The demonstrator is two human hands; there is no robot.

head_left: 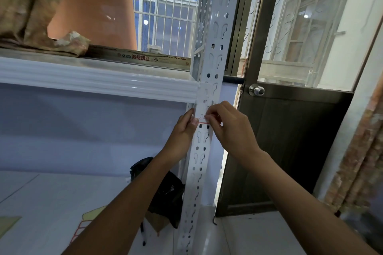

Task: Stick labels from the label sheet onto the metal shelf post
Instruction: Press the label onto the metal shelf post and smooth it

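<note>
White metal post [202,147], one red-lined label [202,120]: left hand [182,130] fingers curl round post, right hand [230,128] pinches label.

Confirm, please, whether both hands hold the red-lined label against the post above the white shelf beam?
Not above: in the head view, the left hand and right hand hold the red-lined label against the post below the white shelf beam.

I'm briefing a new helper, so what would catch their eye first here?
Both hands meet mid-frame on the white slotted metal shelf post: the left hand grips its edge while the right hand pinches a red-lined label against it. To the right, a steel door knob shines.
</note>
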